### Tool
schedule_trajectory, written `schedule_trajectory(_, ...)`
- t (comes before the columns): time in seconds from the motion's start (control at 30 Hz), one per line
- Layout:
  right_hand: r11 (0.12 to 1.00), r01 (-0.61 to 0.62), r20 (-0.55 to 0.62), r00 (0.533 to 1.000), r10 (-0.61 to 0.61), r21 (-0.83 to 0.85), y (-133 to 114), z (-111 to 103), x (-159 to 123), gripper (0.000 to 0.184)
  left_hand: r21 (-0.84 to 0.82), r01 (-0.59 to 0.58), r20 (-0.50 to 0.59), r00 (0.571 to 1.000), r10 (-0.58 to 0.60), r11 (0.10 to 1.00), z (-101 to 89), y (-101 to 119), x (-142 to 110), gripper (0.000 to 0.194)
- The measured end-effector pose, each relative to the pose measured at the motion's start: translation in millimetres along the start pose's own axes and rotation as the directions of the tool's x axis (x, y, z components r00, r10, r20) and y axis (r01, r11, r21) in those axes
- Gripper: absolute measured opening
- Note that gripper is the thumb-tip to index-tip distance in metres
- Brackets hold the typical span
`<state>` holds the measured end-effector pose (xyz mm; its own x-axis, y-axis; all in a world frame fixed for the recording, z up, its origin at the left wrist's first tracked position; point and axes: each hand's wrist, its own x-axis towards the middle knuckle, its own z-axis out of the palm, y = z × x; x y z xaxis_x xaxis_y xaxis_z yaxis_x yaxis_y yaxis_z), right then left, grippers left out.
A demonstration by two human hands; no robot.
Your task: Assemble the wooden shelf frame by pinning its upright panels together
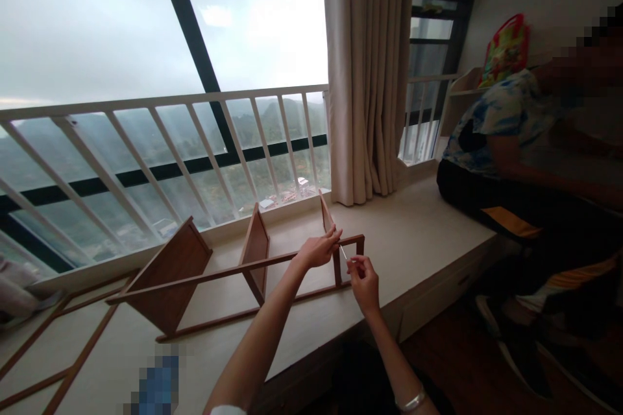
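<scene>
A brown wooden rack frame [195, 272] lies on its side on the pale window bench [418, 240], with three upright panels joined by thin rails. My left hand [318, 249] grips the right end panel near its top rail. My right hand [363, 279] is just to the right of it, fingers pinched on a thin silver tool or screw [343, 253] that points at the frame's end post. A silver bangle [411, 400] is on my right wrist.
A white railing [146, 142] and big windows run behind the bench. A beige curtain [367, 71] hangs at the right. Another person [535, 155] sits on the bench's right end. Loose wooden frame strips [58, 350] lie at the left.
</scene>
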<state>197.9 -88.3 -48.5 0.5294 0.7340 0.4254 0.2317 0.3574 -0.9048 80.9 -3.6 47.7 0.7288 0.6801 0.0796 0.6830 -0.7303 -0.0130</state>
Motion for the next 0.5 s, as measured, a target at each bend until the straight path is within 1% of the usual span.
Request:
schedule_trajectory(0.2,0.996,0.015,-0.008,1.0,-0.015,-0.088,-0.1,1.1,-0.9,0.025,0.038,0.047,-0.004,0.999,-0.047,0.998,0.3,2.1,-0.1,0.048)
schedule_trajectory(0.33,0.99,0.023,-0.015,1.0,-0.026,-0.14,1.3,0.9,-0.7,0.026,0.007,0.04,-0.029,0.999,-0.04,0.999,-0.8,1.5,0.2,0.046)
schedule_trajectory(0.5,0.988,0.026,-0.025,0.999,-0.03,-0.154,1.5,0.5,-0.1,0.027,-0.062,0.031,-0.063,0.997,-0.035,0.998,-1.2,1.9,1.2,0.041)
